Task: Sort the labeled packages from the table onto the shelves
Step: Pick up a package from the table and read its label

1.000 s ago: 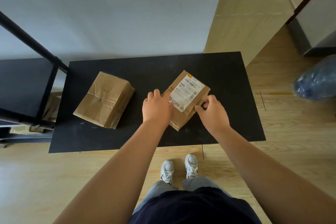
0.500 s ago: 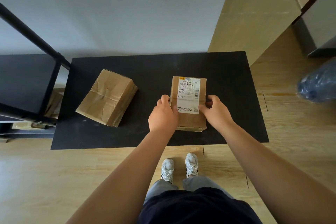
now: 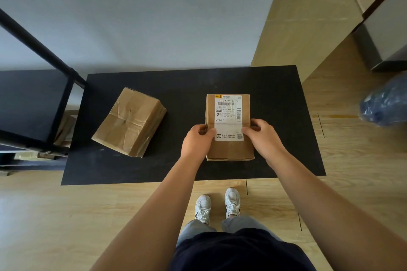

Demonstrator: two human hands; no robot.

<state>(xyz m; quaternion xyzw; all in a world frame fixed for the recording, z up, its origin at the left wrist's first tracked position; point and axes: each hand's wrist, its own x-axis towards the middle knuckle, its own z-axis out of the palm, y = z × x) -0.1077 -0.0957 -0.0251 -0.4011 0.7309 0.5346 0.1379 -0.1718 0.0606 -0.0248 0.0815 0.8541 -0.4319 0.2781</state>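
A brown cardboard package with a white shipping label on top sits squarely on the right half of the black table. My left hand grips its left side and my right hand grips its right side, thumbs over the label's lower part. A second brown package, taped and creased, lies tilted on the table's left half with no label showing.
A black shelf unit stands just left of the table, with brown packages on a lower level. A white wall runs behind the table. A blue plastic bag lies on the wooden floor at the right.
The labeled package was turned from a diagonal pose to square with me, label upright. Both hands stayed on its sides. The other package has not moved.
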